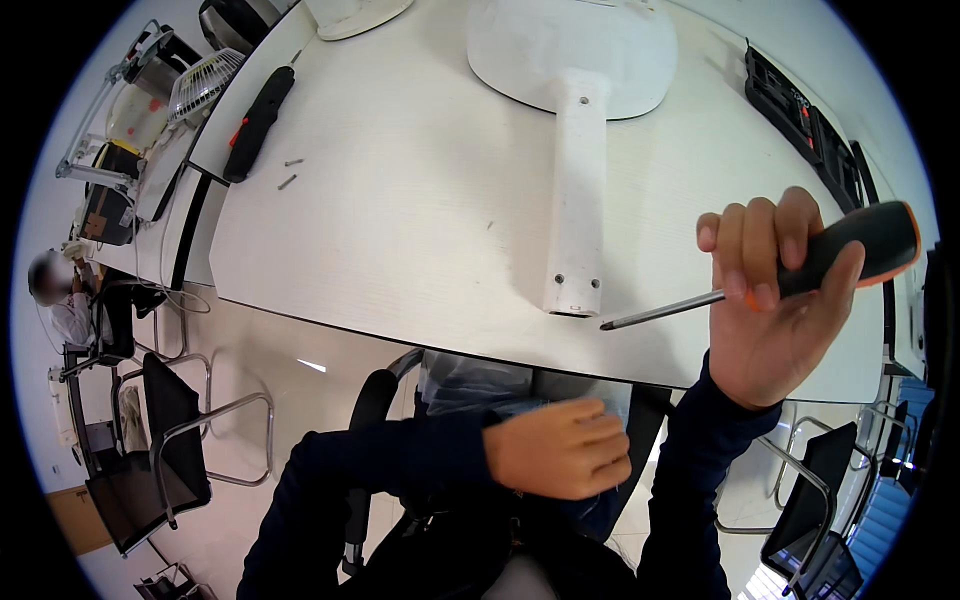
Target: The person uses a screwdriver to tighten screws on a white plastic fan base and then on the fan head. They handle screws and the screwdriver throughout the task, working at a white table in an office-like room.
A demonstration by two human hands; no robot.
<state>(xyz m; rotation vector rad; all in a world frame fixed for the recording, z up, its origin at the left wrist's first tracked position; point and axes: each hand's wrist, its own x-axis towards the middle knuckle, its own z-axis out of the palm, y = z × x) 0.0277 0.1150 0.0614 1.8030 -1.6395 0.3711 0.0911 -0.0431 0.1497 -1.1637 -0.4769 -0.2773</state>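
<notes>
My right hand (775, 300) grips the black-and-orange handle of a screwdriver (665, 311). Its metal shaft points left, and the tip is just right of the lower end of a white post (577, 200), apart from it. The post lies on the table, joined to a rounded white base (570, 50), with one screw hole near the base and two at the near end. Closer to my body, in front of the table edge, my left hand (560, 450) is curled into a loose fist; whatever its fingers enclose is hidden.
The white table (400, 200) carries a black power screwdriver (260, 125), two loose screws (288, 182), and an open black tool case (800, 120) at right. A fan (205, 85) stands at far left. Chairs (175, 430) flank the desk; a person (75, 300) sits at left.
</notes>
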